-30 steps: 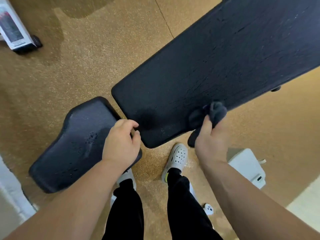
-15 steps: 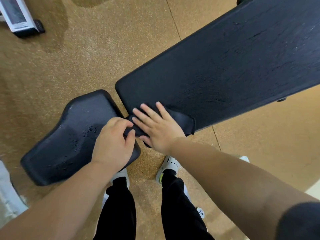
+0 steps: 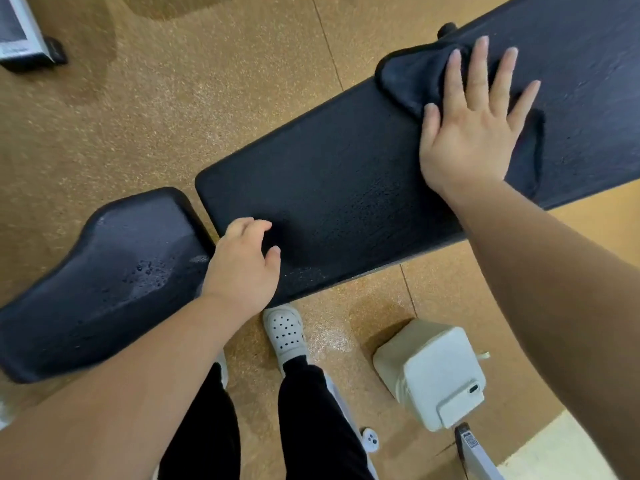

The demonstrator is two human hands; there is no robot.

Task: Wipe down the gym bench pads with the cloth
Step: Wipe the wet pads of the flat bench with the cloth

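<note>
Right hand [image 3: 467,133], fingers spread, presses the cloth [image 3: 412,77] on the long pad [image 3: 346,188] at one o'clock; bunched at the far edge, it may slide off. Left hand [image 3: 242,268] rests loosely curled.

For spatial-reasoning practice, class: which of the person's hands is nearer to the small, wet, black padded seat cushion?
Left. The left hand rests on the corner of the long black bench pad, beside the seat cushion; the right hand presses the dark grey cloth farther along that pad.
</note>
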